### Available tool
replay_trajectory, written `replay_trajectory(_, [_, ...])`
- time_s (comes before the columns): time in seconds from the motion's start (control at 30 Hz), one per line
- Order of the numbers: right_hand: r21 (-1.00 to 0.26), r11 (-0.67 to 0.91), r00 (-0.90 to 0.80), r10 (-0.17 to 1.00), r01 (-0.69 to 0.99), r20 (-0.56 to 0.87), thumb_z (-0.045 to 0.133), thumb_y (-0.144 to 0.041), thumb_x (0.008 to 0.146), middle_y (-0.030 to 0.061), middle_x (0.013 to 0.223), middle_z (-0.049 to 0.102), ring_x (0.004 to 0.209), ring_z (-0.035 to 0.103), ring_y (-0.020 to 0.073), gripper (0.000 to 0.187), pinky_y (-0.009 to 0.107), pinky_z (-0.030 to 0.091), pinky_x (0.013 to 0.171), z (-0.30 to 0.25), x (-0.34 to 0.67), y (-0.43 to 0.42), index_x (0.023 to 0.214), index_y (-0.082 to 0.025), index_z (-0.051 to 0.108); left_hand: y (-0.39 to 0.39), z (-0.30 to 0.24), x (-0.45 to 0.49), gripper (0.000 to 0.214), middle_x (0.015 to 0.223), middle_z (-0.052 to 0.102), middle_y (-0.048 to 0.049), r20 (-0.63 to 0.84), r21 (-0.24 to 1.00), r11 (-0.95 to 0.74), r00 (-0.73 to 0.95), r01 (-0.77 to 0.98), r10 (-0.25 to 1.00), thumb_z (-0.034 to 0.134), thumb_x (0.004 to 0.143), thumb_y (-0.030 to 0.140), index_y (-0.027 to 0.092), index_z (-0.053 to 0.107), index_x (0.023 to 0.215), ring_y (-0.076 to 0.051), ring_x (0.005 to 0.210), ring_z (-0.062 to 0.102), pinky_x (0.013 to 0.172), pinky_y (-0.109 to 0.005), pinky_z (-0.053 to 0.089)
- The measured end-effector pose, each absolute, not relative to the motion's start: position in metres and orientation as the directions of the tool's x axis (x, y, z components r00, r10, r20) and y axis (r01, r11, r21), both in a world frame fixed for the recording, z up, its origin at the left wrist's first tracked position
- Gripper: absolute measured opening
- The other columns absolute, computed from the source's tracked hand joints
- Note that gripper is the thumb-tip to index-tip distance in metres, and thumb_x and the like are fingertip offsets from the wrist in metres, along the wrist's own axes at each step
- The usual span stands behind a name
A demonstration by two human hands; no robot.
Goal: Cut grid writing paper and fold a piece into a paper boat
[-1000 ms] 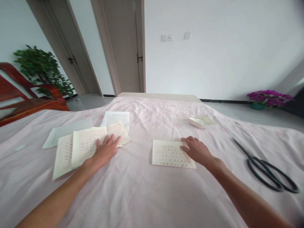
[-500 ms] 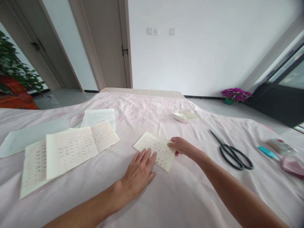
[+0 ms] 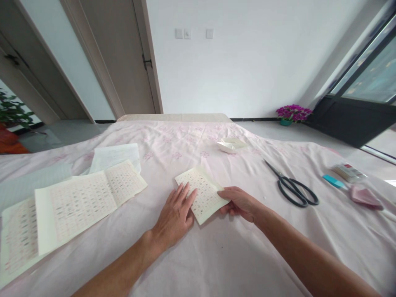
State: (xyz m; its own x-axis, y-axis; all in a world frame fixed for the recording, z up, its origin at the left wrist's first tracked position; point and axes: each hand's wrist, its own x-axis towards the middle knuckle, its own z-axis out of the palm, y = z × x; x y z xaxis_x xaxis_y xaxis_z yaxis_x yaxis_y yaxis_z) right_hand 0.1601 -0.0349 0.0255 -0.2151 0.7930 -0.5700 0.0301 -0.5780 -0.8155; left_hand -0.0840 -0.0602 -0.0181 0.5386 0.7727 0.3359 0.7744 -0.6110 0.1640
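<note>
A plain white wall closes off the far side, and in front of it a pink floral cloth spreads across the working area in soft wrinkles. A pot of purple flowers stands far right. On the left, overlapping loose sheets lie flat, at least 2 of them covered in rows of small marks.

The hands come in from the near side. The left hand is laid open, palm down, fingertips resting on the paper's left part and gripping nothing. The right hand is closed in a pinch on the right corner, thumb on top, fingers curled below (how far under they reach is hidden).

Between them, mid-cloth, lies the printed paper, apparently 2 or more layers thick. It should be very light, flexible and easy to crease or tear, and likely to slide on fabric; edges and corners look the best hold, with a flat palm steadying the rest.

Right of it lie black scissors; far beyond, a folded paper shape; at far right, a small blue item.
</note>
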Motion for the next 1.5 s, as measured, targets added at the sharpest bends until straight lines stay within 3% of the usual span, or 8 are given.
replay_trajectory(0.2, [-0.864,-0.497,-0.256,0.827,0.081,-0.500,0.045,-0.039,0.095,0.0126,0.079,0.072,0.056,0.063,0.0120,0.035,0.017,0.043,0.039,0.027,0.165,-0.040,0.092,-0.011,0.066,-0.054,-0.025,-0.093,0.053,0.152,0.039,-0.0136,0.339,0.186,-0.621,0.543,0.762,0.768,0.040,0.094,0.009,0.019,0.037,0.147,-0.027,0.145,0.027,0.114,-0.048,0.038])
replay_trajectory(0.3, [-0.928,-0.193,-0.074,0.971,0.320,-0.227,0.043,-0.041,0.094,0.0110,0.093,0.072,0.074,0.067,0.0172,0.033,0.025,0.054,0.056,0.019,0.183,-0.036,0.101,-0.016,0.064,-0.056,-0.026,-0.098,0.056,0.151,0.041,-0.0121,0.324,0.205,-0.618,0.543,0.759,0.775,0.038,0.093,0.005,0.021,0.038,0.146,-0.026,0.145,0.028,0.113,-0.047,0.038])
replay_trajectory(0.37, [-0.808,0.116,-0.076,0.993,0.578,0.088,0.051,-0.031,0.089,0.0083,0.111,0.069,0.096,0.066,0.0208,0.029,0.034,0.057,0.076,0.014,0.192,-0.032,0.115,-0.022,0.061,-0.057,-0.026,-0.101,0.056,0.151,0.041,-0.0118,0.316,0.216,-0.613,0.539,0.760,0.781,0.038,0.093,0.004,0.022,0.040,0.146,-0.026,0.144,0.030,0.114,-0.048,0.038])
replay_trajectory(0.43, [-0.586,0.391,-0.268,0.919,0.710,0.288,0.054,-0.019,0.084,0.0068,0.130,0.061,0.118,0.057,0.0237,0.046,0.043,0.050,0.097,0.010,0.196,-0.031,0.130,-0.027,0.054,-0.058,-0.024,-0.103,0.058,0.152,0.041,-0.0116,0.300,0.226,-0.610,0.542,0.759,0.785,0.039,0.092,0.003,0.023,0.040,0.146,-0.026,0.144,0.031,0.114,-0.048,0.036])
replay_trajectory(0.6, [-0.318,0.689,-0.608,0.725,0.652,0.324,0.049,-0.013,0.088,0.0068,0.149,0.045,0.138,0.039,0.0255,0.060,0.049,0.039,0.108,0.010,0.185,-0.027,0.146,-0.028,0.041,-0.058,-0.017,-0.107,0.058,0.152,0.040,-0.0111,0.242,0.250,-0.613,0.565,0.749,0.789,0.038,0.092,0.003,0.025,0.040,0.146,-0.025,0.142,0.034,0.114,-0.052,0.034])
replay_trajectory(0.8, [-0.392,0.745,-0.676,0.661,0.539,0.326,0.057,-0.020,0.087,0.0090,0.142,0.053,0.137,0.041,0.0274,0.056,0.049,0.037,0.110,0.011,0.172,-0.018,0.142,-0.025,0.048,-0.055,-0.007,-0.112,0.054,0.149,0.045,-0.0094,0.184,0.248,-0.620,0.592,0.744,0.785,0.041,0.094,0.009,0.029,0.042,0.145,-0.029,0.141,0.037,0.112,-0.062,0.029])
replay_trajectory(1.13, [-0.495,0.710,-0.679,0.677,0.501,0.283,0.052,-0.020,0.093,0.0008,0.130,0.064,0.128,0.052,0.0216,0.033,0.048,0.035,0.112,-0.006,0.178,-0.028,0.117,-0.034,0.069,-0.049,-0.007,-0.120,0.044,0.149,0.044,-0.0130,0.235,0.149,-0.724,0.687,0.673,0.687,0.050,0.096,0.025,0.029,0.050,0.139,-0.029,0.140,0.038,0.114,-0.056,0.031])
replay_trajectory(1.5, [-0.730,0.490,-0.548,0.815,0.476,0.189,0.053,-0.037,0.094,0.0051,0.117,0.070,0.119,0.057,0.0226,0.024,0.042,0.038,0.108,0.006,0.168,-0.034,0.105,-0.028,0.072,-0.046,-0.006,-0.120,0.036,0.136,0.058,-0.0122,0.300,0.198,-0.753,0.693,0.627,0.656,0.041,0.100,0.029,0.025,0.061,0.129,-0.026,0.131,0.051,0.109,-0.052,0.040])
